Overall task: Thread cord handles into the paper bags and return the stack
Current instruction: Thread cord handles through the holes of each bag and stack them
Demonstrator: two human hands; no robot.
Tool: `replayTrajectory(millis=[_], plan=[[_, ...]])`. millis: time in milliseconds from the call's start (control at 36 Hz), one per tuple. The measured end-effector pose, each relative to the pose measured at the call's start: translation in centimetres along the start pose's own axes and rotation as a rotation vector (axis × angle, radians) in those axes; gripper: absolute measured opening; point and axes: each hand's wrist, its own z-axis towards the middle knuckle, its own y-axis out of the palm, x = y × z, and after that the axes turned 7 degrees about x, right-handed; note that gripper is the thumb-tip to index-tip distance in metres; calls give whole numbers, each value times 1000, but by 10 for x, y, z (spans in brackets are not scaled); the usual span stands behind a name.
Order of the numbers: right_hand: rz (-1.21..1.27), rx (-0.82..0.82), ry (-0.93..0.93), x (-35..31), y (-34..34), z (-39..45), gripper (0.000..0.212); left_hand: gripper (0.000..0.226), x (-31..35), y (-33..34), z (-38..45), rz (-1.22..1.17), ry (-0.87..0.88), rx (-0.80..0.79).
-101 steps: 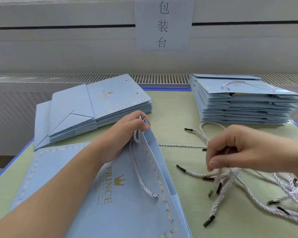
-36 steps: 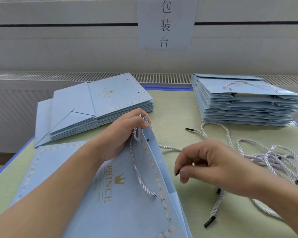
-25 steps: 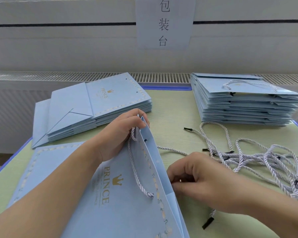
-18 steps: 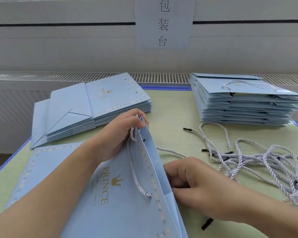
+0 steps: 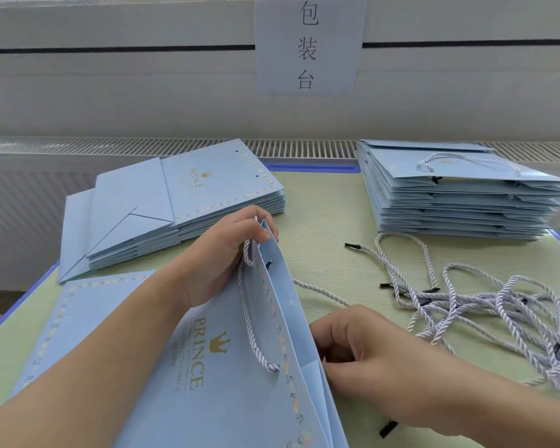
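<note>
A light blue paper bag [image 5: 227, 399] printed PRINCE lies in front of me with its upper panel lifted. My left hand [image 5: 220, 253] grips that panel's top edge together with the white cord handle [image 5: 251, 321] threaded through it. My right hand [image 5: 366, 347] is curled against the bag's open side, pinching a white cord [image 5: 317, 291] that trails away across the table; its tip is hidden by the fingers.
A stack of flat bags without handles [image 5: 188, 202] lies at the back left. A stack of bags with cord handles [image 5: 459, 195] stands at the back right. Several loose cords [image 5: 492, 308] are tangled on the green table [image 5: 320, 221] at the right.
My right hand picked one cord from the pile and carried it left to the bag's open side. The left hand has kept holding the panel up.
</note>
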Motion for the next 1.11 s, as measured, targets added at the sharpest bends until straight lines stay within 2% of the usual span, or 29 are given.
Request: replayTrajectory(millis=[83,222,444,583,694,889,1000,1111], plan=[[45,-47,5,3,2,1,28,11,0,1,1,-14,0,9],[71,50,-1,6,2,3,32,12,1,-1,0,-19,14,-17],[112,53,68,8,2,3,37,13,2,-2,0,0,59,-21],[114,39,69,7,0,3,27,14,1,-2,1,17,64,-38],[125,50,82,6,4,4,39,20,1,-3,1,21,67,-45],[150,-37,49,1,1,1,29,16,1,-4,1,9,73,-38],[180,-101,-4,-4,1,0,22,22,0,-3,1,28,80,-52],[211,-73,-5,0,-2,1,20,31,-2,-3,2,-6,85,-56]])
